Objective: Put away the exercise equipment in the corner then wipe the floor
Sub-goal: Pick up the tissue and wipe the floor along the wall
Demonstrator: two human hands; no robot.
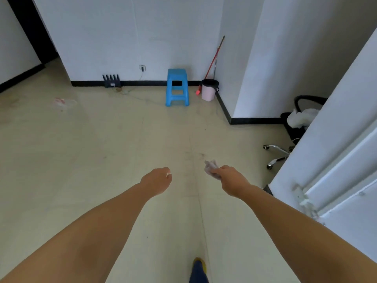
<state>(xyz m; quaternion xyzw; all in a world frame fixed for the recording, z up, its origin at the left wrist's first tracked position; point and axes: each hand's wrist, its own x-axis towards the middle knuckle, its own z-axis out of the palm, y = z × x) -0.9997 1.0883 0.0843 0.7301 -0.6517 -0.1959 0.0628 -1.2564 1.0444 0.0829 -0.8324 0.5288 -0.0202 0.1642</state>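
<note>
Both my arms reach forward over the pale floor. My right hand grips a small crumpled pale cloth or tissue, which sticks out past my fingers. My left hand is curled into a loose fist with nothing visible in it. No exercise equipment shows in this view. Faint dark marks dot the floor just beyond my hands.
A blue plastic stool stands by the far wall. To its right in the corner are a pink bin and a red-handled broom. A black router sits at the skirting. An office chair and a white door are at the right. Litter lies far left.
</note>
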